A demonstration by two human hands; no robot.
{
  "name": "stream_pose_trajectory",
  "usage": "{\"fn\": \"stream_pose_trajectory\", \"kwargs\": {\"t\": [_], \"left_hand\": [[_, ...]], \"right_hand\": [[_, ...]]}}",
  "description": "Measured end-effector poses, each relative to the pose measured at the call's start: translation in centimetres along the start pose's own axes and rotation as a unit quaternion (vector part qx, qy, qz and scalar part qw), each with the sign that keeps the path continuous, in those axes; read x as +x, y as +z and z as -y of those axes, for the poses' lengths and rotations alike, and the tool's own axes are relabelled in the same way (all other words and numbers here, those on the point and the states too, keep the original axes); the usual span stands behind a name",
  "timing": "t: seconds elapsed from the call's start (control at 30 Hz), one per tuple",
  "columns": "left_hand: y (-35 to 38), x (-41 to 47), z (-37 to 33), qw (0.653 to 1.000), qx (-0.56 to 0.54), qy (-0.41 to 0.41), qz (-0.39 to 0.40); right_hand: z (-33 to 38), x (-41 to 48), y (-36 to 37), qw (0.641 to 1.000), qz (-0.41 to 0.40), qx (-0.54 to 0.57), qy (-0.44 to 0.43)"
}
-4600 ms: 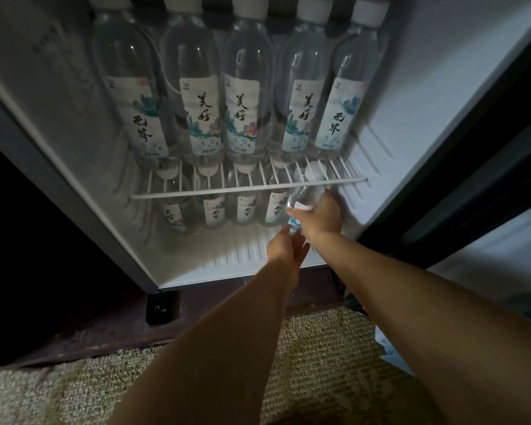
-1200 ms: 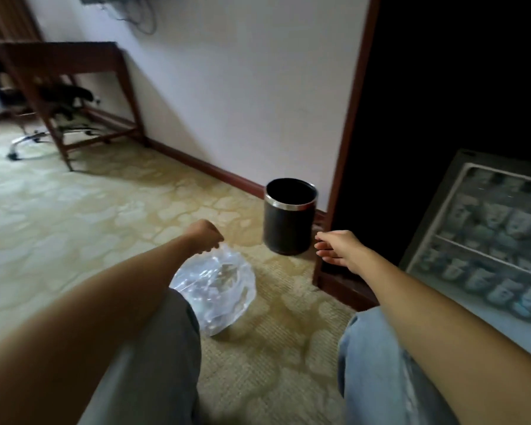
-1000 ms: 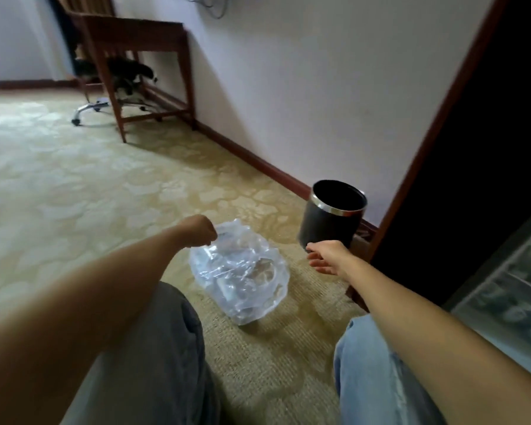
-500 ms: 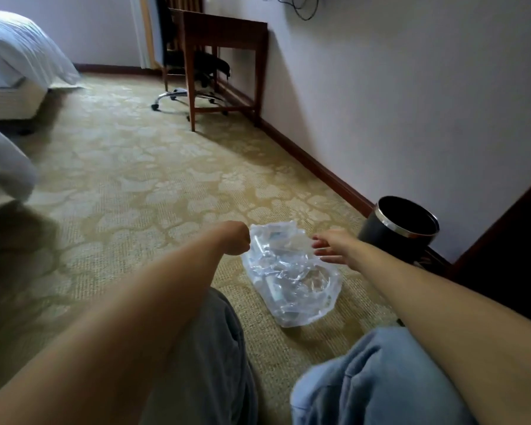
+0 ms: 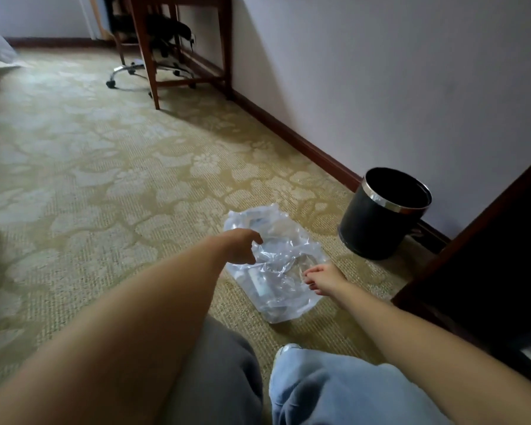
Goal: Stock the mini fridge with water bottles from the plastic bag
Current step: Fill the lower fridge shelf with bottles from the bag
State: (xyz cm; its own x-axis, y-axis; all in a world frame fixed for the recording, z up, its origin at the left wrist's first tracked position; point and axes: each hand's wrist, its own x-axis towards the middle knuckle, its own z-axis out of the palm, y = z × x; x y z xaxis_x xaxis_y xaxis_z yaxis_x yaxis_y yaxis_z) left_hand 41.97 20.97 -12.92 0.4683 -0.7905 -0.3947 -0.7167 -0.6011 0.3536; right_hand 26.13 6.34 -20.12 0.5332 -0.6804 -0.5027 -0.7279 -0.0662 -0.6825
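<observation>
Bag [image 5: 276, 271] on carpet [image 5: 105, 179] | left hand [image 5: 242, 245] at its 10 o'clock, curled, grip unclear | right hand [image 5: 322, 279] at 3 o'clock, fingers loose | bin [image 5: 380, 219] at 2 o'clock

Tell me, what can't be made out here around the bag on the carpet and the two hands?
All in the head view:
- Inside the plastic bag: crumpled, glaring film blurs the contents, so the bottles can't be counted.
- The left hand: its own back hides the fingertips, so whether it grips the bag is uncertain.
- Inside the bin: too dark to see.
- The desk and chair: cut off by the top edge.
</observation>
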Motion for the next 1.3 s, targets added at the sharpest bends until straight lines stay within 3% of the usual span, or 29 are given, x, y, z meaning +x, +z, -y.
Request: {"fn": "stream_pose_trajectory", "kwargs": {"t": [0.2, 0.33, 0.43, 0.53, 0.63, 0.73, 0.83, 0.93, 0.97, 1.13, 1.3], "left_hand": [[4.0, 3.4, 2.4, 0.999, -0.016, 0.019, -0.034], [10.9, 6.0, 4.4, 0.995, -0.078, -0.027, -0.049], [15.0, 8.5, 5.2, 0.974, -0.194, -0.101, -0.061], [18.3, 10.9, 5.4, 0.907, -0.379, -0.180, -0.038], [20.4, 12.8, 5.1, 0.779, -0.571, -0.260, 0.006], [21.9, 14.6, 4.5, 0.736, -0.598, -0.317, 0.000], [22.7, 15.9, 3.6, 0.730, -0.583, -0.355, -0.028], [23.1, 16.9, 2.9, 0.726, -0.582, -0.365, -0.034], [23.2, 16.9, 2.9, 0.731, -0.579, -0.360, -0.027], [23.6, 16.6, 5.0, 0.809, -0.489, -0.326, -0.014], [23.9, 16.9, 6.0, 0.830, -0.461, -0.312, -0.022]], "right_hand": [[0.1, 5.7, 0.4, 0.996, -0.050, -0.078, -0.010], [-0.7, 10.0, 3.0, 0.995, -0.001, -0.096, 0.015], [-2.4, 12.8, 5.5, 0.994, 0.042, -0.086, 0.045], [-4.0, 14.9, 7.9, 0.991, 0.068, -0.107, 0.048], [-5.6, 16.4, 10.1, 0.992, 0.060, -0.089, 0.071], [-7.2, 17.2, 11.9, 0.994, 0.045, -0.033, 0.098], [-8.2, 17.2, 13.1, 0.989, 0.091, -0.067, 0.097], [-8.8, 17.6, 14.0, 0.987, 0.116, -0.108, 0.017], [-8.7, 17.7, 14.5, 0.985, 0.131, -0.110, 0.026], [-9.0, 17.9, 16.3, 0.984, 0.128, -0.103, 0.073], [-8.9, 17.1, 16.6, 0.983, 0.106, -0.091, 0.123]]}}
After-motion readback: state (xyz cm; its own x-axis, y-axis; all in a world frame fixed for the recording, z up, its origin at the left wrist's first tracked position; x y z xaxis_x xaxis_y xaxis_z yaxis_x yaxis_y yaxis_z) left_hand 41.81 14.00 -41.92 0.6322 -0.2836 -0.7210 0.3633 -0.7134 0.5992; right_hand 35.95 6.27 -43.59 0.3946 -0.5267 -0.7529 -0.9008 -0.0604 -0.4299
